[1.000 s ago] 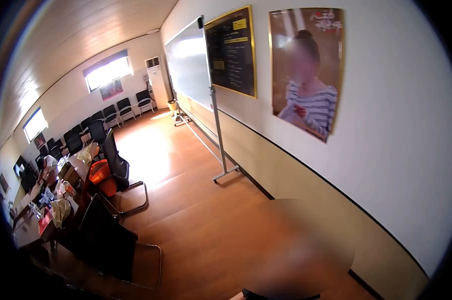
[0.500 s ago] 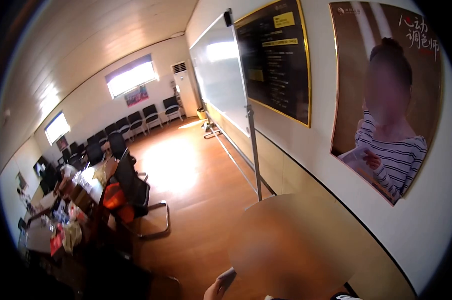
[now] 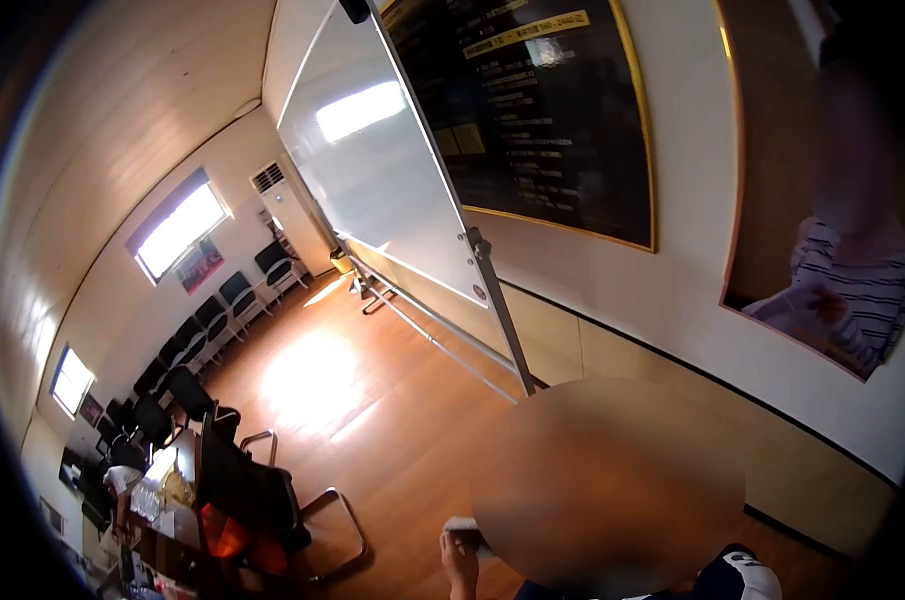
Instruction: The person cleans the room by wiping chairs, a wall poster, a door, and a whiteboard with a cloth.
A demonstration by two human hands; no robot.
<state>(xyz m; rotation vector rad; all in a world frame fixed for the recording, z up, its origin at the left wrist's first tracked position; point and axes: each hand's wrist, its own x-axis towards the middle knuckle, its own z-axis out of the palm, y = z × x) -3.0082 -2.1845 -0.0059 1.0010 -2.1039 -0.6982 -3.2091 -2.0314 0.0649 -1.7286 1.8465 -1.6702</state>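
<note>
Neither my left hand nor my right hand can be made out. Close in front of me at the bottom is another person, whose head is a blurred patch; a dark blue sleeve with a white patch (image 3: 753, 577) shows at the lower right. Beside the blur, a raised hand (image 3: 461, 562) has its fingers closed round a small flat pale-grey thing (image 3: 463, 524). This hand seems to be the other person's. The kind of thing it holds is unclear, and part of it is hidden by the blur.
A wheeled whiteboard (image 3: 373, 170) stands along the right wall, beside a black framed board (image 3: 543, 130) and a poster (image 3: 853, 290). Black chairs (image 3: 238, 480) flank a cluttered table (image 3: 168, 540) on the left. More chairs line the far wall below a window (image 3: 178, 225).
My view has swung right and tilted, so the whiteboard looks larger and the poster sits nearer the right edge. The hand with the pale-grey thing is higher in view and shows more of its wrist.
</note>
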